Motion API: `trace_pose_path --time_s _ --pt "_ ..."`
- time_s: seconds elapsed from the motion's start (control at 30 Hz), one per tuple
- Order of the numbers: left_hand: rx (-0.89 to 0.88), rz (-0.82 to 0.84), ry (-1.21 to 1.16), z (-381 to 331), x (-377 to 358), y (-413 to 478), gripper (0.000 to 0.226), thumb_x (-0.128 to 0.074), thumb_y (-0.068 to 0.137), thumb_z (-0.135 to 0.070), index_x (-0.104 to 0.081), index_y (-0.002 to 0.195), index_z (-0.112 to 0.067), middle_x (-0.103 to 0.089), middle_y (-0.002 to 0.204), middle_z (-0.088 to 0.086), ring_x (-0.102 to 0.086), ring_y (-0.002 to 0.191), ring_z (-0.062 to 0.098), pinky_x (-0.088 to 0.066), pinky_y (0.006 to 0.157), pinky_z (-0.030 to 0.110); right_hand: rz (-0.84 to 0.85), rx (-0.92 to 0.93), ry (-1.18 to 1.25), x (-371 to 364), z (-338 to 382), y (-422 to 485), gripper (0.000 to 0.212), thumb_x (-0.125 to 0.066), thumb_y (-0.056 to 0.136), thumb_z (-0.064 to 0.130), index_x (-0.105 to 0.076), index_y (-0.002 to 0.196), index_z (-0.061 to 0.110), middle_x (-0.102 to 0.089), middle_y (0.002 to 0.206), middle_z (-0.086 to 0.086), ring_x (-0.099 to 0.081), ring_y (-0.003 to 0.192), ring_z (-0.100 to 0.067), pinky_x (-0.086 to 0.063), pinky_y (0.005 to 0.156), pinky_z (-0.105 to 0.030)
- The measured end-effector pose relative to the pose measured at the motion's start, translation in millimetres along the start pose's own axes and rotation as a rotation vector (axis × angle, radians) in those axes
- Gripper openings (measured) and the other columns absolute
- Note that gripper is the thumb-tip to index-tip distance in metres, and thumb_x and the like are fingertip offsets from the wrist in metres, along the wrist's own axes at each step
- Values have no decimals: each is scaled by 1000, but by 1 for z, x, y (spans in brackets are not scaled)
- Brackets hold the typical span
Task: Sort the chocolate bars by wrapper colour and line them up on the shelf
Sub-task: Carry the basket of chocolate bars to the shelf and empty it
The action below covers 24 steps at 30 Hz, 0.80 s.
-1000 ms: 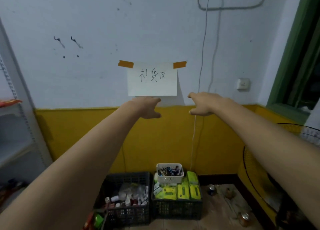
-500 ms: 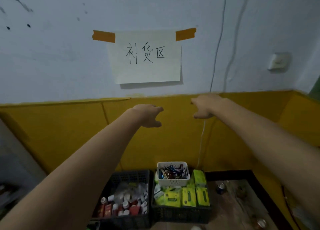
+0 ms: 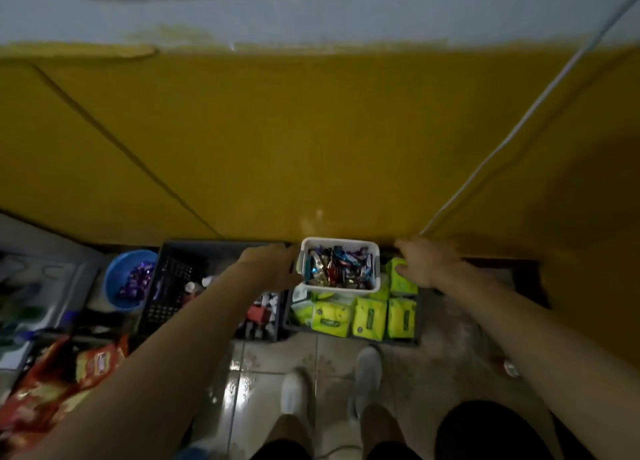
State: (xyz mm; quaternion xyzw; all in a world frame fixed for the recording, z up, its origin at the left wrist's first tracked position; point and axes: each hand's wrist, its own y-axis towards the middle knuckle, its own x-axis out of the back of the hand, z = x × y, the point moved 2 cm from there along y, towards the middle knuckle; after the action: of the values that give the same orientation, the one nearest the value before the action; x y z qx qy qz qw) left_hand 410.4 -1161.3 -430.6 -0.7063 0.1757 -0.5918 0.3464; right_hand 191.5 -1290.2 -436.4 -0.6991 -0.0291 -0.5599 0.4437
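- The chocolate bars (image 3: 337, 269), in mixed shiny wrappers, lie heaped in a white basket (image 3: 341, 242) against the foot of the yellow wall (image 3: 277, 141).
- The basket sits on yellow-green packs (image 3: 369, 319) at the 12 o'clock end of a dark crate (image 3: 349, 339).
- The left hand (image 3: 272, 265) is at the basket's 9 o'clock side, fingers against its wall; the blur hides whether they grip or only touch.
- The right hand (image 3: 424, 262) is at 3 o'clock, just beside the basket and apart from it, fingers loosely bent and holding nothing.
- Another dark crate (image 3: 173, 276) stands at 9 o'clock, and beyond it a blue bowl (image 3: 114, 286) of purple sweets.
- Red snack bags (image 3: 69, 373) lie at 8 o'clock.
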Motion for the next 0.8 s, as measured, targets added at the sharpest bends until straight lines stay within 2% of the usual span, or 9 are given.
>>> trace_pose_path --time_s 0.17,0.33,0.4,0.47,0.5,0.57,0.6,0.67,0.8 --pt "93 13 -239 23 -63 108 53 -52 96 -39 -42 138 -9 -57 130 18 -56 116 35 -47 94 43 124 -167 353 -112 -16 77 58 -54 94 34 -34 142 9 -47 139 -15 -48 124 -30 -42 94 -36" --pt "303 8 -688 32 -127 203 62 -57 96 -34 -34 143 -1 -46 140 23 -52 117 34 -44 91 40 139 -407 791 -202 -27 154 60 -60 90 36 -36 139 11 -60 110 -17 -59 90 -32 -46 72 -36" --pt "398 -19 -889 37 -149 233 57 -58 96 -27 -37 140 2 -46 140 24 -51 104 28 -39 81 34 121 -514 946 -229 -27 186 63 -61 90 35 -34 140 8 -55 121 -19 -57 100 -33 -41 73 -34" --pt "481 -30 -1019 45 -170 261 52 -58 96 -26 -42 137 2 -49 136 22 -51 106 30 -37 81 33 100 -608 1112 -251 -24 213 62 -63 89 32 -36 139 6 -49 131 -18 -52 111 -33 -42 80 -35" --pt "512 -17 -1075 50 -182 273 49 -58 96 -29 -47 133 1 -53 130 20 -51 108 30 -39 85 35 88 -643 1202 -261 -23 225 52 -63 89 31 -45 131 5 -53 123 -16 -54 104 -30 -44 78 -34" --pt "532 23 -1162 54 -198 291 41 -60 93 -37 -57 118 -5 -58 114 14 -52 107 28 -44 97 42 76 -704 1316 -279 -23 247 22 -62 91 30 -58 91 8 -55 86 -7 -53 74 -20 -40 63 -27" --pt "534 36 -1223 56 -209 299 45 -62 91 -39 -57 120 -5 -59 116 11 -53 111 28 -44 101 46 61 -724 1364 -282 -23 256 24 -61 90 31 -57 80 10 -52 76 -5 -50 68 -19 -39 62 -27" --pt "525 45 -1302 57 -224 311 56 -67 87 -39 -50 129 -6 -58 125 14 -58 111 32 -48 99 50 30 -759 1462 -289 -24 271 32 -65 87 34 -64 92 3 -59 87 -10 -56 79 -26 -45 74 -37" --pt "460 -17 -1390 49 -230 318 48 -70 86 -24 -43 124 -11 -58 114 8 -60 94 23 -52 89 44 15 -768 1578 -299 -25 287 56 -69 79 45 -62 118 6 -63 115 -13 -60 104 -32 -49 94 -47"
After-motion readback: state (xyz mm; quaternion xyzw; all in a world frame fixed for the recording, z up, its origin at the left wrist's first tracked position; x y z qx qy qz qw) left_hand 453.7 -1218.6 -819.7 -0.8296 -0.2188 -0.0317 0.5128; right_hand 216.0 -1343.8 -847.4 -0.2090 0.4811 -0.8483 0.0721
